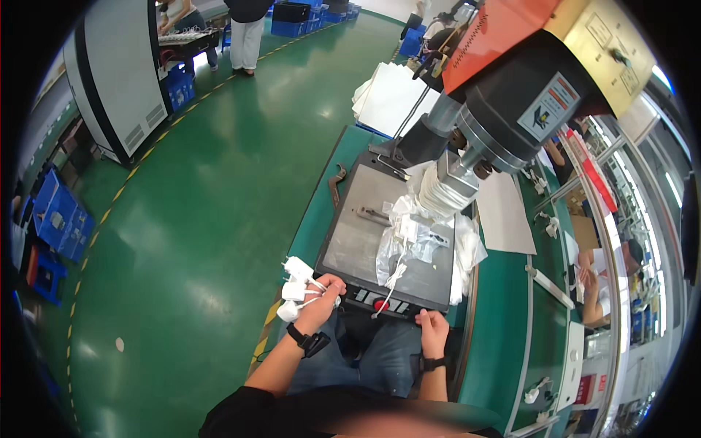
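My left hand (321,301) is closed around the white cords of several white plug adapters (296,290), which hang out to its left beside the front-left corner of the machine base (343,244). My right hand (432,328) has its fingers curled against the base's front-right corner; what they grip, if anything, is hidden. Between the hands, the front panel carries a red button (380,305). On the base lies a white adapter (407,231) in clear plastic film, its bundled white cord (394,277) hanging over the front edge. A metal press head (460,175) stands above the film.
The orange and black press column (504,95) looms at upper right. A wrench-like tool (336,182) lies left of the base. White sheets (398,95) are stacked behind. A green conveyor (504,328) with adapters runs on the right, where another person (602,285) sits.
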